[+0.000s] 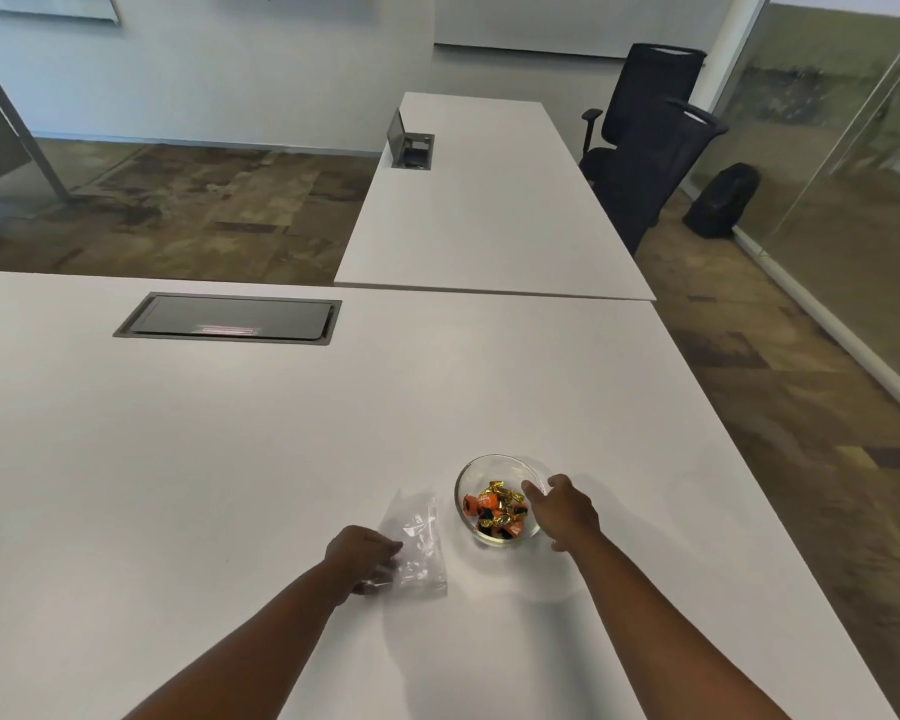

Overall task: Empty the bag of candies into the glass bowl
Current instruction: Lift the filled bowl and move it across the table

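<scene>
A clear glass bowl stands on the white table and holds several orange and gold wrapped candies. My right hand rests against the bowl's right rim, fingers spread around it. A transparent plastic bag lies flat on the table just left of the bowl and looks empty. My left hand pinches the bag's left edge, fingers curled on the plastic.
A closed grey cable hatch is set into the table farther back. A second white table adjoins behind, with an open hatch. Two black office chairs and a black backpack stand at the right near a glass wall.
</scene>
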Demonstrator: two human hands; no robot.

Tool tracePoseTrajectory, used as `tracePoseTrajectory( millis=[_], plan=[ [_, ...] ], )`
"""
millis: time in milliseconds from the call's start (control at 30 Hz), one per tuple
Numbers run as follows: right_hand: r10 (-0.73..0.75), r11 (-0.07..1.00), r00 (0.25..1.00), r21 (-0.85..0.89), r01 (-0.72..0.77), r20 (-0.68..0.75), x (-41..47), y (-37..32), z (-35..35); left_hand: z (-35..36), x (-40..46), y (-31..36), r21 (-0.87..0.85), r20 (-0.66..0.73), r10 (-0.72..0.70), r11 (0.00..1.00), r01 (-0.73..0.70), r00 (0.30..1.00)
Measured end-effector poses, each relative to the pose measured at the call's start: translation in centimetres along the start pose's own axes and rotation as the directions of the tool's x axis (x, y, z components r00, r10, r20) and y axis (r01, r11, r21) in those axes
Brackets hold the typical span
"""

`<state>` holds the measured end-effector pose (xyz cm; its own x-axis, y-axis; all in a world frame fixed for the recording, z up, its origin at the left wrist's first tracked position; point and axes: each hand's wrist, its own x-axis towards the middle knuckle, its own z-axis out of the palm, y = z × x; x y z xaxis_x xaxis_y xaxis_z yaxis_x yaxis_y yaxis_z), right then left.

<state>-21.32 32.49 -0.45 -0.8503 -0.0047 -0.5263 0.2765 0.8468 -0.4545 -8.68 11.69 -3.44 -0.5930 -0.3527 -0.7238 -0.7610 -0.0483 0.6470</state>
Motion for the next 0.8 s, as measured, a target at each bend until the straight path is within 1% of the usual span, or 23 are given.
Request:
tracePoseTrajectory(
  millis=[67,167,267,367,433,533,600,733,800],
  plan=[
    [0.014,0.999,1.000,0.038,-0.014,0.004,-0.2,0.1,0.3,-0.1,0.3,0.1,0.163,-0.060,0.039,0.986,-0.029,0.997],
    [0.022,0.994,1.000,0.111,-0.023,0.015,-0.2,0.2,0.9,-0.1,0.2,0.8,0.391,-0.115,0.091,0.919,-0.039,0.989],
    [0.047,0.974,0.998,0.219,-0.056,0.046,-0.3,0.4,1.7,-0.1,0.0,1.5,0.523,-0.112,0.095,0.852,-0.023,0.989],
    [0.054,0.970,0.997,0.235,-0.064,0.048,0.0,0.6,2.3,-0.1,0.0,1.9,0.660,-0.159,0.130,0.751,0.008,0.979],
    [0.055,0.968,0.997,0.240,-0.066,0.052,0.1,0.8,2.5,-0.1,0.0,1.9,0.717,-0.201,0.156,0.696,0.037,0.967],
    [0.060,0.961,0.997,0.268,-0.068,0.037,0.2,0.8,2.6,-0.1,0.2,1.8,0.730,-0.265,0.191,0.680,0.067,0.945],
    [0.056,0.957,0.998,0.282,-0.060,0.021,0.2,0.7,2.6,0.1,0.5,2.1,0.692,-0.287,0.265,0.722,0.008,0.921],
    [0.040,0.955,0.999,0.296,-0.040,0.005,0.0,0.4,2.6,1.1,0.5,3.7,0.477,-0.234,0.373,0.849,-0.228,0.898],
    [0.035,0.946,0.999,0.323,-0.038,0.013,-0.1,0.1,2.5,2.0,0.0,4.8,0.286,-0.200,0.385,0.903,-0.322,0.901]
  ],
)
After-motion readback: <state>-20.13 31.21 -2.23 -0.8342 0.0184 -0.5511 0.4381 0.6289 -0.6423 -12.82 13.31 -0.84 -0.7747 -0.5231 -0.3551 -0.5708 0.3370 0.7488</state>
